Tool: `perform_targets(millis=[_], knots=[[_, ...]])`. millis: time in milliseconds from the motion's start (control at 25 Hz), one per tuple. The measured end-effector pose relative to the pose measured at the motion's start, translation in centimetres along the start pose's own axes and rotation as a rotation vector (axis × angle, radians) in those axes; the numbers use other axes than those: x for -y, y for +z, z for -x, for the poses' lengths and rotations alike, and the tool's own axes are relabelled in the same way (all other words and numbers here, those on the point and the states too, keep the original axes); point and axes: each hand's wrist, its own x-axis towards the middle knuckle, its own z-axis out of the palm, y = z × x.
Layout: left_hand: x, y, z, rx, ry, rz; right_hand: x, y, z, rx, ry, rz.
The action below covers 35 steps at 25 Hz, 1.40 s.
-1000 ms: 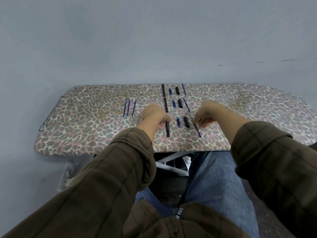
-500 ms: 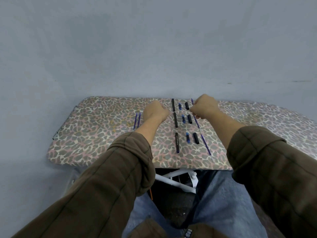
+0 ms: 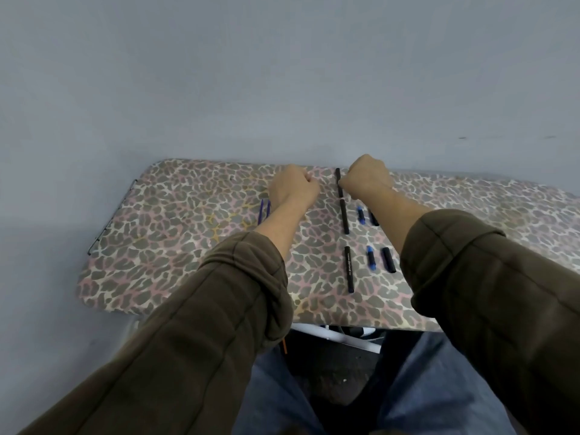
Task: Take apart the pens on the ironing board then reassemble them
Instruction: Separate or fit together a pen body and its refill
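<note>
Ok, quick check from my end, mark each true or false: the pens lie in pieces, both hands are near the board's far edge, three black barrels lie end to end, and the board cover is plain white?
1. The pens lie in pieces on the ironing board. True.
2. The left hand and right hand are at the near edge. False: both are fists near the far edge.
3. Three black barrels lie roughly end to end. True.
4. The cover is plain white. False: it is leopard-patterned.
5. A blue piece lies beside the nearest barrel. True.

The right hand (image 3: 365, 178) and forearm cover the pen parts on the far right of the ironing board (image 3: 175, 246). The left forearm hides part of the blue refills (image 3: 261, 211). Both fists' contents cannot be told.
</note>
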Motion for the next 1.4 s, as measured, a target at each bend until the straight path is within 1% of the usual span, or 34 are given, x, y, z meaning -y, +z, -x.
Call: perform_targets(millis=[200,360,600,720,800,920,1040,1280,1400], knots=[[1.1,0.7,-1.1,-0.031,0.002,0.016,0.5,1.8,-2.0,-0.026,0.045,0.036],[1.3,0.8,-1.8,-0.047,0.006,0.033,0.6,2.4,-2.8,0.002,0.045,0.112],[1.5,1.3,-2.2,-0.072,0.015,0.032,0.5,2.8,-3.4,0.031,0.057,0.153],[1.5,0.9,-2.1,-0.089,0.004,0.030,1.0,2.2,-3.2,0.029,0.038,0.078],[1.2,0.1,-2.4,-0.094,-0.007,0.072,1.9,1.1,-2.7,0.014,0.005,0.012],[0.0,-2.0,-2.6,-0.113,-0.043,0.197,3.3,-0.7,-1.4,-0.041,-0.074,-0.186],[-1.0,-4.2,-2.2,-0.109,-0.066,0.251,4.3,-1.4,1.0,-0.046,-0.160,-0.334],[-1.9,-8.3,0.4,-0.146,-0.043,0.426,6.2,-2.7,5.8,-0.018,-0.329,-0.451],[-2.1,-9.7,1.4,-0.188,-0.011,0.419,7.2,-3.0,7.5,-0.007,-0.387,-0.472]])
